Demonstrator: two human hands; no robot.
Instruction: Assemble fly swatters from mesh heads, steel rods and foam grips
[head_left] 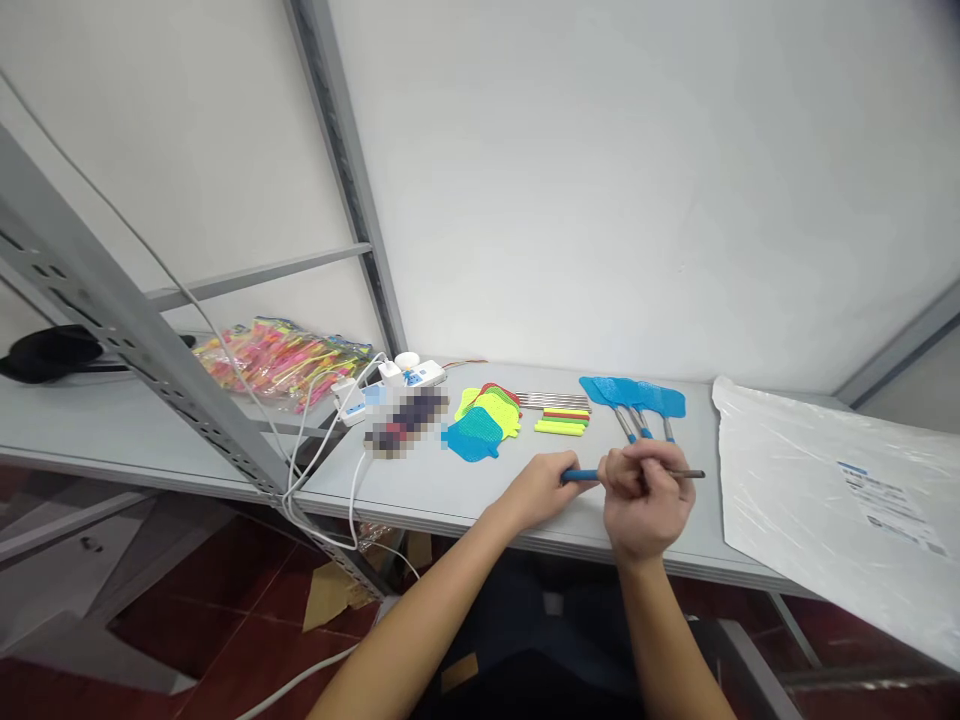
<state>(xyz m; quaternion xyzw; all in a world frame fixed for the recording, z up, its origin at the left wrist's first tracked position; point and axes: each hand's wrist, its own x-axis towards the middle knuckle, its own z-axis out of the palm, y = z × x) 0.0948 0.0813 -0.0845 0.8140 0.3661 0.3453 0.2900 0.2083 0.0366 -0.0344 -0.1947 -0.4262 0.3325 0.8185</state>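
Both my hands are closed on a fly swatter handle, a blue sleeve (pixel 582 475) with a dull metal rod (pixel 691 473) in line with it. My left hand (pixel 541 490) grips the blue end. My right hand (pixel 646 500) is wrapped around the middle, hiding where sleeve and rod meet, and the rod sticks out on its right. Just beyond lie several blue fly swatters (pixel 637 394) with metal stems. Loose swatter heads (pixel 480 430) in blue, yellow and red are piled to the left. Metal rods (pixel 551 400) and short coloured sleeves (pixel 562 422) sit beside them.
A large white plastic package (pixel 817 480) covers the right of the shelf. White power strips (pixel 427 377) with cables stand at the back left, near a blurred-out object (pixel 405 425). A bag of colourful items (pixel 285 355) lies past the grey metal post (pixel 142 320).
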